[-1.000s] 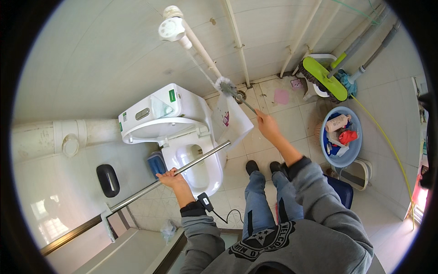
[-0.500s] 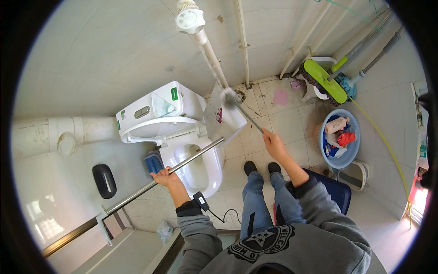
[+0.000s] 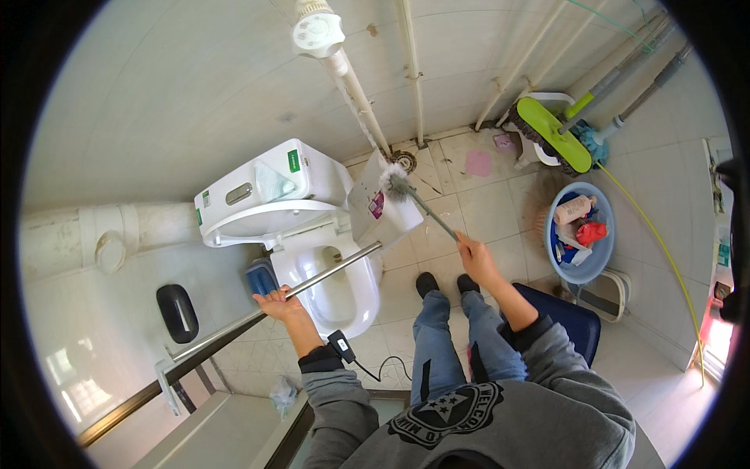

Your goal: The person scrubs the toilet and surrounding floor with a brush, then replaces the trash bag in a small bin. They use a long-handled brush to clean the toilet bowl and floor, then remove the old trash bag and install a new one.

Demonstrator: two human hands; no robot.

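Note:
My right hand (image 3: pixel 478 259) is closed round the end of a long grey-green handle of a toilet brush (image 3: pixel 432 211). Its greyish-white bristle head is in front of a white bin (image 3: pixel 371 207) beside the toilet; whether they touch is unclear. My left hand (image 3: pixel 283 305) is on a shiny metal bar (image 3: pixel 332 273), its fingers partly hidden, with the bar running out on both sides. Below and beyond the bar is the white toilet (image 3: pixel 367 301), its lid and seat raised. A pale folded cloth or packet (image 3: pixel 275 183) lies on the tank.
A light blue basin (image 3: pixel 608 258) with bottles and a red packet stands at the right, near a green-headed mop (image 3: pixel 551 133). A dark blue stool (image 3: pixel 566 316) is close by my right arm. A white pipe (image 3: pixel 355 94) rises behind the bin.
My right hand has shifted slightly down and right. The brush head has dropped from the floor drain area toward the bin's near side. My left hand stays at the bar.

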